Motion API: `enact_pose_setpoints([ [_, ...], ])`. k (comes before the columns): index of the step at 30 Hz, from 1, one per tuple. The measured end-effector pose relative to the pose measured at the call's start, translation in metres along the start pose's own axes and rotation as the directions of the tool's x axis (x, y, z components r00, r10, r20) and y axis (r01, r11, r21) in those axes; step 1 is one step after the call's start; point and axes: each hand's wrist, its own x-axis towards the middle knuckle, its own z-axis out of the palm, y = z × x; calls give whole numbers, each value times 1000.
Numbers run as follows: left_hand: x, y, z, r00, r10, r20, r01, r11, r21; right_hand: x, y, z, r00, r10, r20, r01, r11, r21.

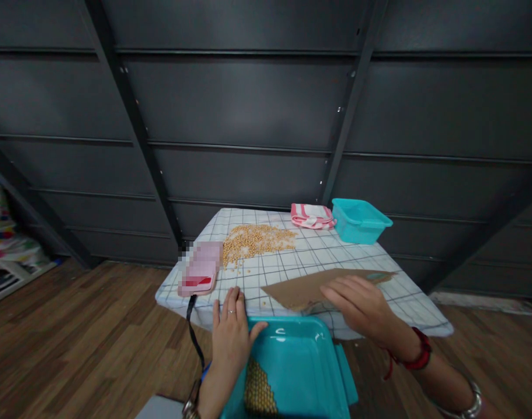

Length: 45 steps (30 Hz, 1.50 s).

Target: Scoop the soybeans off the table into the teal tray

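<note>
My left hand (231, 334) lies with its fingers stretched out at the table's front edge. Its thumb is spread over the near-left corner of a large teal plastic tub (307, 364), which sits low before the table with dried yellow peas or chickpeas (259, 390) along its left side. My right hand (359, 305) grips a flat piece of brown cardboard (298, 289), held tilted just above the checked cloth; its thumb is hidden. Farther back, a spread of yellow peas or chickpeas (254, 240) mixed with whitish grains lies on the cloth.
The table has a white checked cloth (274, 279). A pink phone-like case (207, 265) with a black strap lies at its left. A folded pink-and-white towel (311, 215) and a smaller teal basket (359, 224) stand at the back right, near a dark panelled wall (239, 99).
</note>
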Motion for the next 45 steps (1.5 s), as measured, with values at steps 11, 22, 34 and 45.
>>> enact_pose_setpoints([
  [11, 0, 0, 1, 1000, 4, -27, -4, 1000, -8, 1, -11, -4, 996, -43, 81, 39, 998, 46],
  [22, -1, 0, -4, 1000, 4, 19, -4, 1000, 8, -3, -22, -33, 992, -120, -31, 122, 991, 49],
  [34, 0, 1, -5, 997, -17, 69, 16, 1000, 7, -3, -25, -50, 992, -105, -65, 106, 994, 18],
  [45, 0, 0, -2, 1000, 5, -2, -5, 1000, 10, 34, 24, 25, 981, -55, -186, 64, 997, 45],
])
